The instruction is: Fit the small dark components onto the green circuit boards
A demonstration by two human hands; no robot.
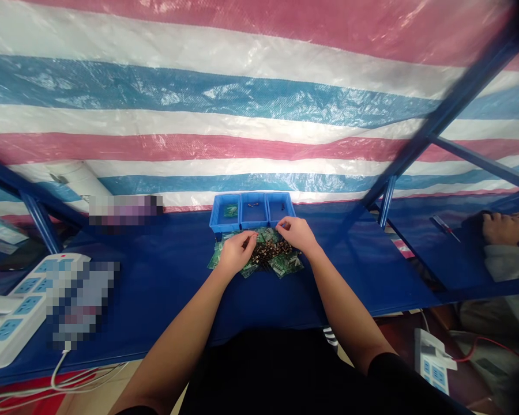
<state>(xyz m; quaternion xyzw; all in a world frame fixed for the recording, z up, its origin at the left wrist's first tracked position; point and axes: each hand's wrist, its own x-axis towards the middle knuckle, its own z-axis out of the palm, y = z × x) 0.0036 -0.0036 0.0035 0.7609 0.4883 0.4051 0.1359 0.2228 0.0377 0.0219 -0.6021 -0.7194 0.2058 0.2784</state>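
I am working the pile of small parts (271, 252), lying mid-table just on the near side of the blue trays (242, 223). My left hand (237, 252) is holding a narrow pinch, contents indiscernible; my right hand (297, 233) is resting on the pile, and I cannot tell its grip. Parts judged light, stiff and scatter-prone: I am favouring fingertip pinches at the edges.

Pile of small dark parts (271, 251) on green packets: single pieces too small to identify. The pile's near edges are covered by the left hand (236, 252) and right hand (297, 233). Both hands' fingertips curl down, and whether either pinches a piece cannot be told. Blue three-part tray (242, 226): contents are mere specks. Blurred patch (125, 210) at left. Second blurred patch (80, 302) hides part of the power strip (19, 291), which the left edge cuts off. Another person's hand (501, 227) is cut off at the right edge.
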